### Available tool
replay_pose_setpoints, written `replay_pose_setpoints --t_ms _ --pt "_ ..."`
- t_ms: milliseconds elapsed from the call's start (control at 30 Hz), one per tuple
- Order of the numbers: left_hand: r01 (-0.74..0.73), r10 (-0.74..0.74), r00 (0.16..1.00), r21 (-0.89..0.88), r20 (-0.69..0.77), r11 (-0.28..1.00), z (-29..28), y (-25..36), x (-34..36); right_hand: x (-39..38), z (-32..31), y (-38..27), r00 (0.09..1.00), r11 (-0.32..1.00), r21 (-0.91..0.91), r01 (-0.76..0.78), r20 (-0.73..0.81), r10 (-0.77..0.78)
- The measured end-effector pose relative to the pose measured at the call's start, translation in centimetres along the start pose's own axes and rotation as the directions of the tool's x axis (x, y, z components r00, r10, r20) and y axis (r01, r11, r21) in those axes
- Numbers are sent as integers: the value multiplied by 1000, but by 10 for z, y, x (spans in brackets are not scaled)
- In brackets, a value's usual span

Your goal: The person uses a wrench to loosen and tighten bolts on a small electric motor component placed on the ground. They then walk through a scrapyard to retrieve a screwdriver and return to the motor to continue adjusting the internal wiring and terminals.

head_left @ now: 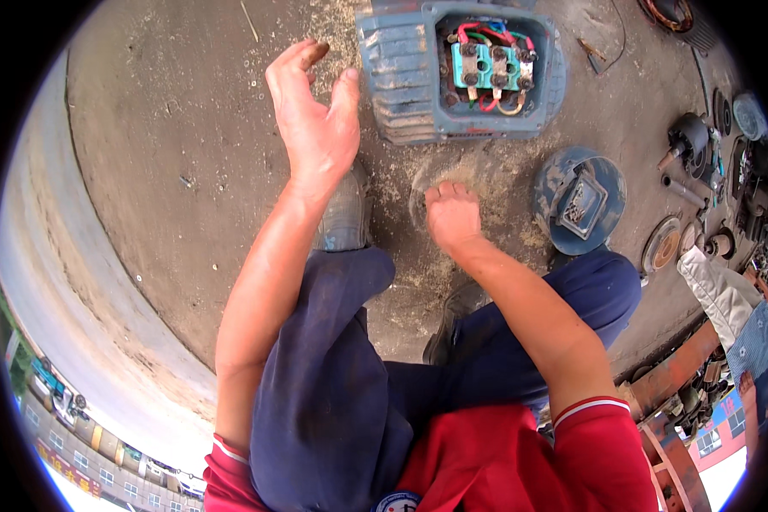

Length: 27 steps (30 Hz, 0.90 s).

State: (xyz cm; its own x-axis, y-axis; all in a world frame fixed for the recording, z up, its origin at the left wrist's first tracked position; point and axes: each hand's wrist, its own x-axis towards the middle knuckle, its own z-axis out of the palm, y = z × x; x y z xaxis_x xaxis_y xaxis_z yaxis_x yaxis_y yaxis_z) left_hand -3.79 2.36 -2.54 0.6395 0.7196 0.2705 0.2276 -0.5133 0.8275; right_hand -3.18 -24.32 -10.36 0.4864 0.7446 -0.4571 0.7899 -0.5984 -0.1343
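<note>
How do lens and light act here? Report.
Head view: fisheye bends the long, pale road; head view: lower-right white sky is blown out; head view: bare left hand catches bright light; head view: blue ribbed metal motor housing looks fairly sharp.

Left fingers (290, 68) parted, right fingers (446, 191) curled

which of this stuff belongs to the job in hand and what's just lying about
Likely the job:
- blue ribbed motor housing, its box open, near the left hand
- turquoise terminal block inside, wires attached
- perhaps the blue round pan beside the right hand

Seemingly lying about:
- metal rod
- round metal disc
- pale cloth
</note>
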Motion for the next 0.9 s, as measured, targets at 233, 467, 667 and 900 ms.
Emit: replay_pose_setpoints --t_ms 233,467,667,900 --pt "53 -52 998 -32 35 998 -4 11 -1 -15 13 1 985 992 -24 126 -115 -128" --pt "24 -22 999 -45 44 999 5 11 -2 -17 18 2 995 998 -24 55 -78 -57" --pt "74 -69 996 -97 48 993 10 5 -2 -26 -10 6 999 985 166 -34 4 34" --pt "107 -101 994 -225 39 968 20 -5 0 -11 -76 24 690 -232 763 -604 646 328"
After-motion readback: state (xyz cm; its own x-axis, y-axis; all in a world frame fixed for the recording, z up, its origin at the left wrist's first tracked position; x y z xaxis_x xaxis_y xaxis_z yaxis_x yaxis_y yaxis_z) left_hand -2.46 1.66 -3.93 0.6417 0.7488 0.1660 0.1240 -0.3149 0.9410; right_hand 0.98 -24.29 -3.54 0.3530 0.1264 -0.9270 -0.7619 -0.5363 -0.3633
